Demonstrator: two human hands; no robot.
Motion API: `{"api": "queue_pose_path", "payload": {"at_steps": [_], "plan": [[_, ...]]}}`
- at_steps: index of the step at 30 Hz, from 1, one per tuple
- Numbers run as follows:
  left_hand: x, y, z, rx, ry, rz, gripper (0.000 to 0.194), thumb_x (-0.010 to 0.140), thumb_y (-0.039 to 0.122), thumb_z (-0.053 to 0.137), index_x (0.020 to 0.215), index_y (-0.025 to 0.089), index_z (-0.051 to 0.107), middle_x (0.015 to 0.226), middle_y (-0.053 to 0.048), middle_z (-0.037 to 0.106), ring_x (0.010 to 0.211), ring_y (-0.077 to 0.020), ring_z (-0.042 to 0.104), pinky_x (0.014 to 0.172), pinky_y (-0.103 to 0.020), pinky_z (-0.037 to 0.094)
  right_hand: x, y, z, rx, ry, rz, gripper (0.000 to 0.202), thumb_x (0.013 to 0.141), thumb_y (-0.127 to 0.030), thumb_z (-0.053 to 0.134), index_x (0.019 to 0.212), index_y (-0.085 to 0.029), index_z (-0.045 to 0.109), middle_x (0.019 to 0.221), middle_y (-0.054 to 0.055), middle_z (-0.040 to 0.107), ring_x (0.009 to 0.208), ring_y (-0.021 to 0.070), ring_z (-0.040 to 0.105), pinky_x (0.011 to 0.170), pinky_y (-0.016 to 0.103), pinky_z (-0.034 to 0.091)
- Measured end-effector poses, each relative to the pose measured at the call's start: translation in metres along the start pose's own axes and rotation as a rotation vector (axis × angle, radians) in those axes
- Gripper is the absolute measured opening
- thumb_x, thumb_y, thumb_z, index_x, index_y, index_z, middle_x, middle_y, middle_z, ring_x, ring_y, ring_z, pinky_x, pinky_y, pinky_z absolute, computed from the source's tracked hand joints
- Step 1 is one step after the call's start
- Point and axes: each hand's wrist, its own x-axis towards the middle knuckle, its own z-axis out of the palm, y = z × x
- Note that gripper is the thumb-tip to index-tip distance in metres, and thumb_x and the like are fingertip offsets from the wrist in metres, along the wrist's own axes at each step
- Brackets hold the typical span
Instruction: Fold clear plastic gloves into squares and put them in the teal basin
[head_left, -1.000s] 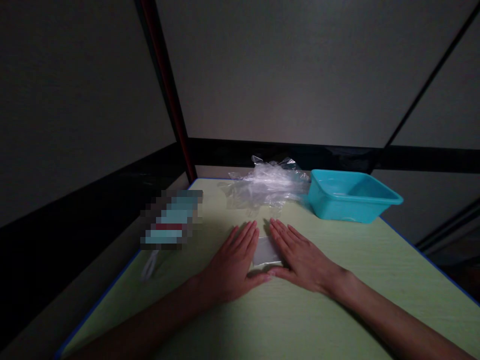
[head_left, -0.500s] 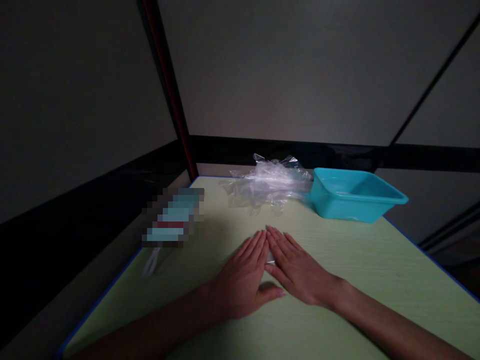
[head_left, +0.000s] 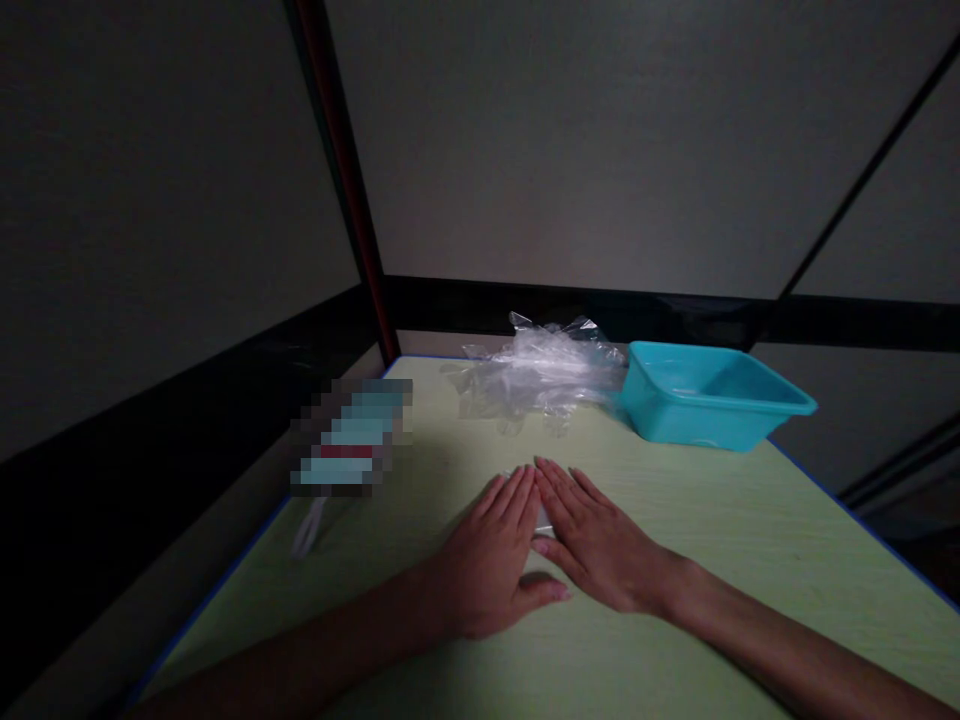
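My left hand (head_left: 495, 555) lies palm down on the pale green table (head_left: 660, 660), fingers stretched out and thumb pointing right. Opposite it, my right hand (head_left: 596, 540) also rests flat, its fingertips touching those of my left hand. Under the fingers of both hands is a small, flat, whitish clear piece (head_left: 544, 518); most of it is covered, so its shape cannot be made out.
A heap of crumpled clear plastic (head_left: 544, 370) lies at the back middle. Right of it stands a turquoise basin (head_left: 697, 420). At the left edge is a pixelated light-blue item (head_left: 349, 435) with a white loop (head_left: 307, 525). Walls rise behind and left.
Both hands stay flat in nearly the same place. The whole view has shifted slightly, and a little of the clear piece now shows beyond my left fingertips.
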Motion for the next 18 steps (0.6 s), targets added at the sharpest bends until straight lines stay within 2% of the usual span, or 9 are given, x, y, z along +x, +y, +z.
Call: {"api": "queue_pose_path", "payload": {"at_steps": [13,18], "plan": [[-0.006,-0.008,-0.002,0.063,-0.009,-0.040,0.079,0.080,0.062,0.028,0.133,0.004,0.022,0.141,-0.018,0.016,0.131,-0.0266,0.008,0.105,-0.043,0.013,-0.005,0.003,0.000,0.024,0.035,0.033,0.068,0.087,-0.052,0.025,0.134,-0.003,0.024,0.138,0.019,0.024,0.129,0.0247,0.017,0.103,0.046,0.021],[-0.006,-0.018,-0.007,0.051,-0.068,-0.069,0.084,0.075,0.061,0.040,0.133,0.004,0.020,0.141,-0.018,0.013,0.131,-0.0253,0.008,0.105,-0.041,0.014,-0.009,0.012,-0.004,0.053,-0.011,0.000,0.070,0.086,-0.054,0.025,0.135,-0.004,0.020,0.139,0.019,0.020,0.129,0.0241,0.015,0.104,0.045,0.020]]}}
